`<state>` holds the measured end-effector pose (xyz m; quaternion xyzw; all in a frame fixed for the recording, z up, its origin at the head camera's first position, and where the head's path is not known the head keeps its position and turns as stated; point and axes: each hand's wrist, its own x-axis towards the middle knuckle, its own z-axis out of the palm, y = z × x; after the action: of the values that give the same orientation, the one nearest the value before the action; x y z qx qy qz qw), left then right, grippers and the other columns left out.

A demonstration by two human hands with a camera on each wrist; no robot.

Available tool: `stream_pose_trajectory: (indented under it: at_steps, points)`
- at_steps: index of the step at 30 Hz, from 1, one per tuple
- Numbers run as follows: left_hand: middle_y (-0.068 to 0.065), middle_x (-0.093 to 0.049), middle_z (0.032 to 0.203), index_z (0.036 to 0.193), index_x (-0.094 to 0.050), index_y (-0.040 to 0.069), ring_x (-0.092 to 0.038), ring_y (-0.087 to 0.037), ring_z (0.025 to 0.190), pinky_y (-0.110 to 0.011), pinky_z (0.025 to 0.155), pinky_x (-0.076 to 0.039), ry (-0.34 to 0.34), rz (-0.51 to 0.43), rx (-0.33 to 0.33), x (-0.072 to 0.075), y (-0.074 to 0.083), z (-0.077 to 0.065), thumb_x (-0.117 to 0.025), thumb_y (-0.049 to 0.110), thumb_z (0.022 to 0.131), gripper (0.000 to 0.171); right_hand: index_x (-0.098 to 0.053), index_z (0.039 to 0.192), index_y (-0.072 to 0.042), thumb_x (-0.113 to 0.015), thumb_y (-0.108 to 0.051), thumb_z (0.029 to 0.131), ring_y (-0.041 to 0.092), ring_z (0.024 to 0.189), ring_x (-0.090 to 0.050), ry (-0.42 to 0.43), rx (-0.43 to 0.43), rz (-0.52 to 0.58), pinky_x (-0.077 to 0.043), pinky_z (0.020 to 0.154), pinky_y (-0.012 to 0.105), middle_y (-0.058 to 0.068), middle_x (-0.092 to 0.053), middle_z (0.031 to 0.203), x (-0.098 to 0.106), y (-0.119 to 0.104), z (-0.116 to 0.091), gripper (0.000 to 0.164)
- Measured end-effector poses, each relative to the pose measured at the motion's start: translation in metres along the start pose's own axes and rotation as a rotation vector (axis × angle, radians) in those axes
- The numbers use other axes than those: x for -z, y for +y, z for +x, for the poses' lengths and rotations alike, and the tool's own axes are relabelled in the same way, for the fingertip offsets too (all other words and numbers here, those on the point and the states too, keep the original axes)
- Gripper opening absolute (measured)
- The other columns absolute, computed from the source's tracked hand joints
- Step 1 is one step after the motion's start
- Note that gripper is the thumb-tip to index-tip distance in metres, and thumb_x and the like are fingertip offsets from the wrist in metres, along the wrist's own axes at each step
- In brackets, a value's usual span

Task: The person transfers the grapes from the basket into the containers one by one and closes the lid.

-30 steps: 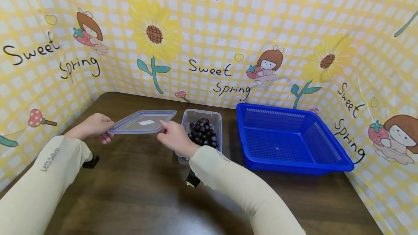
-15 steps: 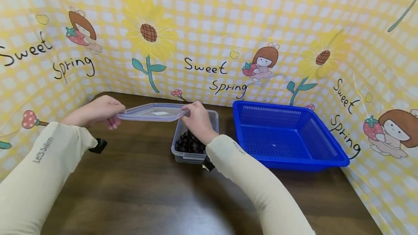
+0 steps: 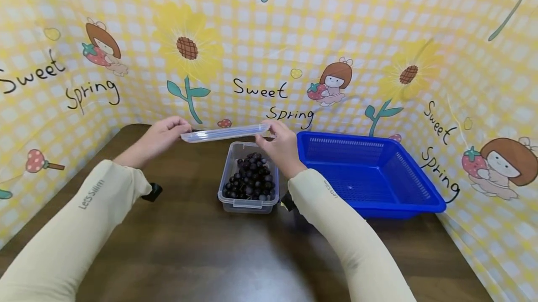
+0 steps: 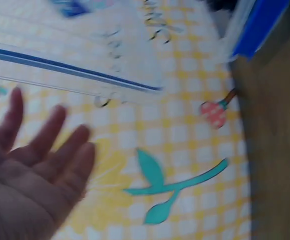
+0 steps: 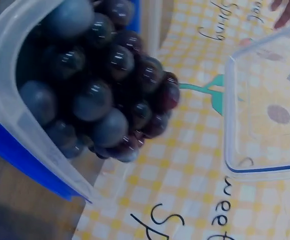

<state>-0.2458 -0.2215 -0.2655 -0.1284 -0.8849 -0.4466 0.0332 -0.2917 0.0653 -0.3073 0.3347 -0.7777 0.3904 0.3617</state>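
A clear plastic lid (image 3: 224, 134) with a blue seal is held above and behind the food container, seen nearly edge-on in the head view. My left hand (image 3: 161, 136) pinches its left end. The right hand (image 3: 281, 145) grips the other end between thumb and fingers. Below stands the clear container (image 3: 248, 204), uncovered, with dark purple grapes (image 3: 251, 178) heaped inside. In the left wrist view, several fingers of the left hand (image 4: 39, 170) spread below the lid (image 4: 84, 72); its grip is out of frame. The right wrist view shows the grapes (image 5: 94, 95) close up.
A blue plastic basket (image 3: 374, 176) stands right of the container, close to it. The brown wooden table (image 3: 176, 246) backs onto a yellow checked cloth (image 3: 252, 36) with printed flowers and lettering, which also rises at both sides.
Both hands have carried the lid right and up toward the container, tilting it from a flatter view to nearly edge-on. The right hand has moved off the grapes, which now show fully.
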Motion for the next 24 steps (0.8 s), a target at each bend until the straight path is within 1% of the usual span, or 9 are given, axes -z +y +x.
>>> stream_pose_trajectory:
  at_steps: [2, 5, 9, 11, 13, 15, 17, 20, 24]
  points:
    - [-0.019, -0.058, 0.117, 0.105, -0.055, -0.007, -0.052, -0.006, 0.094, -0.022, 0.08, -0.043, 0.03, -0.034, -0.069, -0.01, -0.008, -0.001, -0.045, 0.015, 0.102, 0.024, -0.066, 0.092, 0.005, -0.072, -0.005, 0.082, 0.03, 0.087, -0.066, -0.005, -0.047, 0.015, -0.055, 0.078, 0.033, 0.018, -0.067, 0.091, 0.004, 0.001, 0.0, 0.015]
    - [-0.024, -0.058, 0.119, 0.108, -0.055, -0.008, -0.057, -0.014, 0.098, -0.025, 0.081, -0.047, 0.052, -0.009, -0.175, -0.022, -0.015, -0.002, -0.053, 0.005, 0.097, 0.017, -0.065, 0.087, 0.005, -0.072, -0.007, 0.082, 0.031, 0.085, -0.068, -0.011, -0.138, 0.047, -0.057, 0.076, 0.035, 0.02, -0.066, 0.088, 0.011, 0.004, 0.002, 0.015]
    - [-0.028, -0.05, 0.13, 0.122, -0.049, -0.007, -0.052, -0.038, 0.11, -0.047, 0.092, -0.043, 0.099, 0.041, -0.24, -0.036, -0.011, 0.002, -0.062, 0.012, 0.094, 0.036, -0.066, 0.088, 0.004, -0.073, -0.006, 0.08, 0.03, 0.083, -0.07, -0.004, -0.211, 0.072, -0.057, 0.074, 0.034, 0.018, -0.067, 0.09, 0.02, 0.009, 0.002, 0.014]
    - [-0.028, -0.052, 0.126, 0.121, -0.05, -0.006, -0.051, -0.04, 0.11, -0.05, 0.091, -0.04, 0.16, 0.052, -0.288, -0.044, -0.006, 0.008, -0.066, 0.014, 0.092, 0.039, -0.067, 0.088, 0.004, -0.074, -0.006, 0.08, 0.029, 0.083, -0.07, -0.002, -0.217, 0.067, -0.057, 0.073, 0.032, 0.019, -0.068, 0.09, 0.025, 0.011, 0.002, 0.015]
    - [-0.024, -0.06, 0.114, 0.112, -0.056, -0.006, -0.056, -0.031, 0.103, -0.041, 0.087, -0.044, 0.241, 0.043, -0.357, -0.052, -0.003, 0.014, -0.07, 0.011, 0.088, 0.032, -0.068, 0.09, 0.005, -0.074, -0.006, 0.079, 0.029, 0.083, -0.07, 0.001, -0.221, 0.071, -0.057, 0.072, 0.032, 0.019, -0.068, 0.091, 0.029, 0.013, 0.002, 0.017]
    - [-0.018, -0.066, 0.098, 0.1, -0.061, -0.008, -0.06, -0.017, 0.091, -0.028, 0.079, -0.046, 0.327, 0.0, -0.447, -0.06, -0.001, 0.019, -0.072, 0.002, 0.084, 0.021, -0.069, 0.094, 0.006, -0.075, -0.006, 0.079, 0.03, 0.083, -0.07, 0.008, -0.236, 0.091, -0.057, 0.072, 0.032, 0.019, -0.069, 0.093, 0.032, 0.013, 0.002, 0.02]
    - [-0.009, -0.067, 0.084, 0.092, -0.064, -0.009, -0.059, -0.004, 0.079, -0.017, 0.07, -0.045, 0.407, -0.048, -0.508, -0.068, 0.0, 0.022, -0.073, -0.006, 0.08, 0.015, -0.07, 0.097, 0.007, -0.076, -0.005, 0.079, 0.03, 0.083, -0.069, 0.011, -0.257, 0.124, -0.057, 0.072, 0.032, 0.02, -0.069, 0.094, 0.035, 0.012, 0.002, 0.023]
    - [-0.006, -0.066, 0.079, 0.096, -0.064, -0.011, -0.057, 0.006, 0.072, -0.01, 0.066, -0.045, 0.498, -0.137, -0.535, -0.077, 0.001, 0.024, -0.072, -0.013, 0.077, 0.02, -0.069, 0.103, 0.007, -0.076, -0.005, 0.08, 0.029, 0.083, -0.068, -0.001, -0.287, 0.158, -0.057, 0.073, 0.031, 0.019, -0.069, 0.094, 0.038, 0.011, 0.003, 0.027]
    - [-0.021, -0.067, 0.082, 0.109, -0.061, -0.012, -0.057, 0.007, 0.069, -0.01, 0.065, -0.046, 0.548, -0.214, -0.48, -0.084, 0.008, 0.028, -0.07, -0.01, 0.08, 0.03, -0.065, 0.114, 0.007, -0.076, -0.008, 0.082, 0.029, 0.083, -0.067, 0.0, -0.332, 0.162, -0.056, 0.075, 0.033, 0.019, -0.068, 0.091, 0.043, 0.01, 0.005, 0.037]
